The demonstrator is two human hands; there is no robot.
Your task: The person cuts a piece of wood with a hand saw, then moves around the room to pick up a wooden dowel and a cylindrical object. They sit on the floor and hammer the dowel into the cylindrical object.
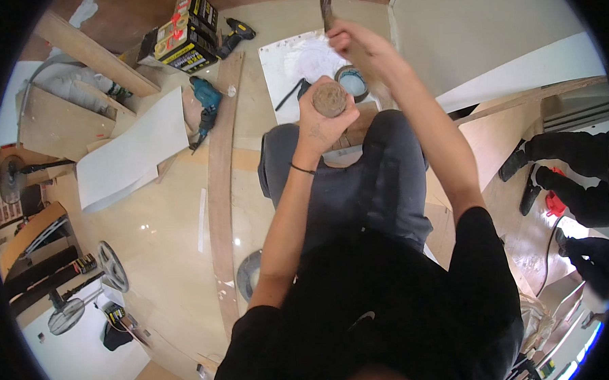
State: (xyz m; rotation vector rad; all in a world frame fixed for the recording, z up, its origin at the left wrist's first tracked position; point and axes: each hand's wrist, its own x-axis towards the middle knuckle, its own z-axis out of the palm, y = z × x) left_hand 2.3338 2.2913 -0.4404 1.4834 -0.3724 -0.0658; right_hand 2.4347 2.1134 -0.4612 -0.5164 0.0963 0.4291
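My left hand (323, 121) is wrapped round an upright wooden cylinder (328, 99) with a rough brown round top, in front of my knees. Raised to the upper right, my right hand (363, 43) is closed on a hammer (327, 14). Its dark head sticks up past my fingers, and a blurred brown handle runs down along my forearm. Just behind the cylinder is a dark ring-shaped thing (349, 74), pale blue inside. A thin black stick (289, 96) lies left of my left hand, on a marked white sheet (272, 64). Below the cylinder, wood between my knees is partly hidden.
A long plank (222, 193) runs along the floor at my left. Beside it are a blue power tool (206, 102), a cordless drill (235, 37), stacked black-and-yellow boxes (186, 49) and a bent white board (130, 157). At the right are other people's dark-clothed legs (568, 155).
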